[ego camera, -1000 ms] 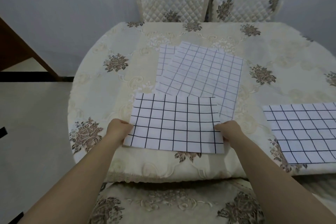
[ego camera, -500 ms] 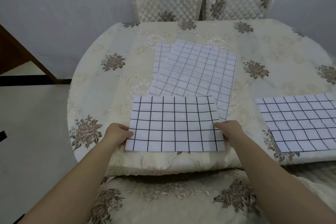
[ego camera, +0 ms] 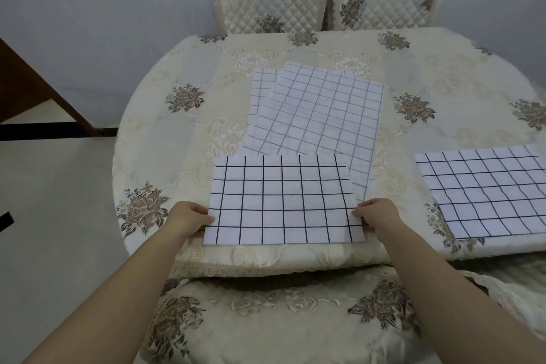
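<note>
A white sheet with a bold black grid (ego camera: 283, 201) lies near the front edge of the round table (ego camera: 165, 156). My left hand (ego camera: 189, 217) pinches its left edge, thumb on top. My right hand (ego camera: 376, 214) pinches its right edge the same way. Behind it a larger pale sheet with a faint grid (ego camera: 319, 115) lies tilted on another faint-grid sheet (ego camera: 261, 89), and the held sheet overlaps the larger sheet's near edge. A further bold-grid sheet (ego camera: 487, 192) lies at the right.
The table wears a cream cloth with brown flower prints. Two quilted chair backs (ego camera: 270, 6) (ego camera: 384, 3) stand behind it against the wall. A cushioned seat (ego camera: 280, 319) sits below the front edge. Bare floor (ego camera: 59, 216) and a dark wooden piece (ego camera: 32, 91) lie to the left.
The held sheet has slid a little toward the table's front edge with both hands on it. The view has shifted slightly.
</note>
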Demonstrator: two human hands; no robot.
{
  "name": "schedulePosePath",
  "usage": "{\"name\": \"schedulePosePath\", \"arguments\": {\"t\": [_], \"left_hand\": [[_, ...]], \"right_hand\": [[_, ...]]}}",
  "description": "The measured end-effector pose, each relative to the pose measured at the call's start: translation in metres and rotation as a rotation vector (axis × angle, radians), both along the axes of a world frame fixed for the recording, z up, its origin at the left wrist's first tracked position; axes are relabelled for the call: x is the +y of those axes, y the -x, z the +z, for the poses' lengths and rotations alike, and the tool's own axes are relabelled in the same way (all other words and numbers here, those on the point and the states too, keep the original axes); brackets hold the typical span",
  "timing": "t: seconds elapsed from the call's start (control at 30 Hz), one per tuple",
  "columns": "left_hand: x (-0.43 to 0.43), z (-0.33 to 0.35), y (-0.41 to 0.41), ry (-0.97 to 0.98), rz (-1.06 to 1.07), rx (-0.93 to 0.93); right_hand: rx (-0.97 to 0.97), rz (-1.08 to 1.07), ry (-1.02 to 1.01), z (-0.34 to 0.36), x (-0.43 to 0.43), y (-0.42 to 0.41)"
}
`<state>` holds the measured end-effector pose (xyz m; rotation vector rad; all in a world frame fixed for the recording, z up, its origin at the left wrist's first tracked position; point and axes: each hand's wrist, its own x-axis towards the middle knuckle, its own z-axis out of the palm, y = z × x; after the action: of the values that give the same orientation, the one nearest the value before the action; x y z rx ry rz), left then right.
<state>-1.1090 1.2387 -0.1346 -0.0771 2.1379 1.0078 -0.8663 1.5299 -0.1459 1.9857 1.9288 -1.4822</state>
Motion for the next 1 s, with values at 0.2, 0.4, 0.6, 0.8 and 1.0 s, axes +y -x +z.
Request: {"name": "schedulePosePath", "arguments": {"t": [0.2, 0.4, 0.6, 0.8, 1.0], "left_hand": [[-0.004, -0.003, -0.003, -0.008, -0.024, 0.009], [-0.003, -0.005, -0.005, 0.001, -0.036, 0.02], [-0.004, -0.007, -0.004, 0.037, -0.043, -0.017], [0.003, 0.005, 0.002, 0.313, -0.246, 0.341], [0.043, 0.0, -0.01, 0.205, -0.389, 0.708]], "right_hand": [[-0.009, -0.011, 0.005, -0.002, -0.002, -0.003], [-0.008, -0.011, -0.013, -0.004, -0.004, -0.003], [-0.058, 0.013, -0.006, -0.011, 0.001, -0.004], [-0.167, 0.139, -0.173, 0.005, 0.002, -0.002], [-0.124, 0.357, -0.551, 0.011, -0.021, 0.039]]}}
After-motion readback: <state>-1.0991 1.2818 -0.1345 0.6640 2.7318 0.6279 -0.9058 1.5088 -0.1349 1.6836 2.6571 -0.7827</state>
